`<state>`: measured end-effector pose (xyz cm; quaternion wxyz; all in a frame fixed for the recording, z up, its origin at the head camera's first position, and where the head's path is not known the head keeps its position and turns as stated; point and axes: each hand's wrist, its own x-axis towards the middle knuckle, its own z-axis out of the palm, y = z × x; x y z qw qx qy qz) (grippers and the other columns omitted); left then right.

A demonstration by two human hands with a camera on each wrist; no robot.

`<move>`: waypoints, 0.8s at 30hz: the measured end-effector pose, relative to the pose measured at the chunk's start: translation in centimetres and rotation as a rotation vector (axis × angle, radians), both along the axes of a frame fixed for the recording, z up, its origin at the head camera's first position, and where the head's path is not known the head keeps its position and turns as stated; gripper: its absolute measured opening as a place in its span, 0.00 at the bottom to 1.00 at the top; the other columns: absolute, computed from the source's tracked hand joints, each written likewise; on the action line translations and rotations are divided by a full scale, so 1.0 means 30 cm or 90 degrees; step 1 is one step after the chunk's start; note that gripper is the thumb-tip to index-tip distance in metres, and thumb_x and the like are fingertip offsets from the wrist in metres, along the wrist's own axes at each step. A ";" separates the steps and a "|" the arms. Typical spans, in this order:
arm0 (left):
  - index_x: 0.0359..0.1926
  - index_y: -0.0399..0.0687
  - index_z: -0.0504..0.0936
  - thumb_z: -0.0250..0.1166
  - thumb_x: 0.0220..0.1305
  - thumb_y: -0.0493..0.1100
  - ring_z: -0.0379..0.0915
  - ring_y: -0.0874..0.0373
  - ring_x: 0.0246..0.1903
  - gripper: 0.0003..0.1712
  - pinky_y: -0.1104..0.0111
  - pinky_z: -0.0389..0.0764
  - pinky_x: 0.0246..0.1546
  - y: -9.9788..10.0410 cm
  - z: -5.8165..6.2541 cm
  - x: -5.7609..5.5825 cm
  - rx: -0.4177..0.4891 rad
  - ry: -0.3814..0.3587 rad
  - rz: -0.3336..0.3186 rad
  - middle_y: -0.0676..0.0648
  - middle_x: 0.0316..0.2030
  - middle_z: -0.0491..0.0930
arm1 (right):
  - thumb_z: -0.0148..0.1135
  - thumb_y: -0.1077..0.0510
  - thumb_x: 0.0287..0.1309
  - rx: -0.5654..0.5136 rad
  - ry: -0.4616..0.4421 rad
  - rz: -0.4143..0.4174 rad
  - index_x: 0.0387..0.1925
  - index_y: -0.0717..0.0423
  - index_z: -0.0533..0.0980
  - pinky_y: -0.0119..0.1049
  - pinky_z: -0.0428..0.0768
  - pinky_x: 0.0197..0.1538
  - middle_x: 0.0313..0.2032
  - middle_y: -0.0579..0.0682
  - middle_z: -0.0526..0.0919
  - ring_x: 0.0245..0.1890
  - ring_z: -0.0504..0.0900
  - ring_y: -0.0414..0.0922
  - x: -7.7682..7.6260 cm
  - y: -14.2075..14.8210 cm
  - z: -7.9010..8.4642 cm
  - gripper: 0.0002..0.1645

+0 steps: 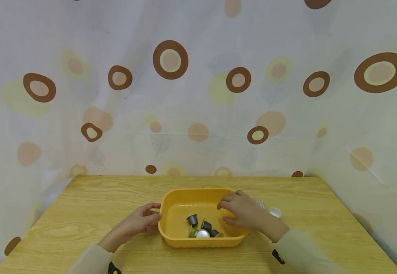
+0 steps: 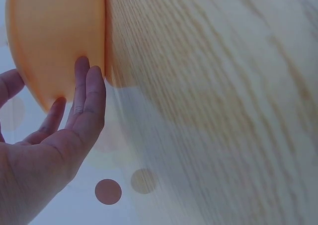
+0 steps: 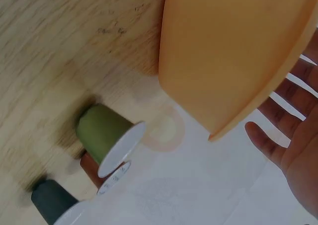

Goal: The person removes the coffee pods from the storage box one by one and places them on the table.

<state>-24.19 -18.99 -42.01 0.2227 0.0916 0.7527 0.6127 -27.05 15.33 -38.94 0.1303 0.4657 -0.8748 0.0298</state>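
A yellow plastic tub (image 1: 219,242) sits on the wooden table with several coffee capsules in its near part: dark ones such as this capsule (image 1: 192,219), a green one (image 1: 193,231) and one showing its silver lid (image 1: 203,233). My left hand (image 1: 140,220) rests its fingertips against the tub's left outer wall, fingers (image 2: 96,93) fairly straight in the left wrist view. Over the tub's right rim reaches my right hand (image 1: 244,211), its fingers spread and slightly bent above the inside, with nothing visible between them.
Beyond the tub's right side, capsules lie on the table: a green capsule (image 3: 104,133), a brown capsule (image 3: 90,169) and a dark green capsule (image 3: 52,200). In the head view one white lid (image 1: 275,212) shows beside my right wrist. A patterned cloth (image 1: 198,95) hangs behind the table.
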 end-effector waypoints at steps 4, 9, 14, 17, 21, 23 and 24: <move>0.66 0.35 0.54 0.54 0.66 0.48 0.78 0.52 0.43 0.34 0.60 0.80 0.44 0.002 -0.003 -0.001 -0.001 -0.005 0.008 0.35 0.53 0.71 | 0.64 0.51 0.52 -0.001 -0.013 0.007 0.40 0.48 0.78 0.45 0.75 0.47 0.39 0.43 0.80 0.40 0.78 0.43 -0.003 -0.021 -0.018 0.13; 0.66 0.34 0.54 0.54 0.66 0.49 0.77 0.51 0.44 0.34 0.59 0.79 0.44 0.000 -0.004 0.000 0.001 -0.005 0.004 0.34 0.53 0.70 | 0.63 0.49 0.54 0.014 -0.017 0.012 0.41 0.47 0.77 0.44 0.74 0.48 0.39 0.42 0.80 0.41 0.78 0.42 0.000 -0.050 -0.032 0.13; 0.66 0.34 0.54 0.54 0.67 0.49 0.77 0.49 0.45 0.35 0.58 0.79 0.45 -0.004 -0.005 0.003 0.008 -0.001 -0.007 0.33 0.53 0.70 | 0.61 0.49 0.55 0.030 -0.054 0.003 0.43 0.47 0.77 0.45 0.73 0.49 0.41 0.41 0.80 0.42 0.77 0.42 0.008 -0.074 -0.038 0.14; 0.66 0.34 0.54 0.54 0.66 0.49 0.77 0.50 0.45 0.35 0.58 0.79 0.45 -0.002 -0.003 0.003 0.008 0.000 -0.006 0.33 0.53 0.70 | 0.60 0.49 0.56 0.037 -0.077 -0.002 0.44 0.47 0.77 0.45 0.72 0.49 0.42 0.42 0.80 0.43 0.77 0.42 0.011 -0.085 -0.037 0.14; 0.66 0.33 0.54 0.54 0.66 0.49 0.77 0.50 0.45 0.35 0.58 0.79 0.45 0.001 -0.002 0.002 0.007 -0.001 -0.003 0.33 0.53 0.70 | 0.59 0.48 0.57 0.045 -0.092 -0.008 0.45 0.46 0.77 0.43 0.72 0.50 0.43 0.41 0.80 0.44 0.76 0.41 0.012 -0.097 -0.038 0.14; 0.65 0.33 0.54 0.54 0.66 0.49 0.77 0.50 0.44 0.35 0.58 0.79 0.45 0.002 -0.002 0.001 0.006 -0.001 -0.003 0.33 0.53 0.70 | 0.59 0.48 0.57 0.048 -0.095 -0.009 0.45 0.45 0.77 0.42 0.72 0.49 0.43 0.41 0.79 0.43 0.76 0.41 0.014 -0.102 -0.037 0.14; 0.65 0.34 0.54 0.54 0.66 0.49 0.77 0.50 0.44 0.35 0.58 0.79 0.45 0.002 -0.002 0.000 0.005 0.000 -0.004 0.33 0.53 0.70 | 0.58 0.48 0.58 0.052 -0.093 -0.010 0.45 0.45 0.77 0.41 0.72 0.48 0.43 0.41 0.79 0.43 0.76 0.41 0.015 -0.105 -0.037 0.14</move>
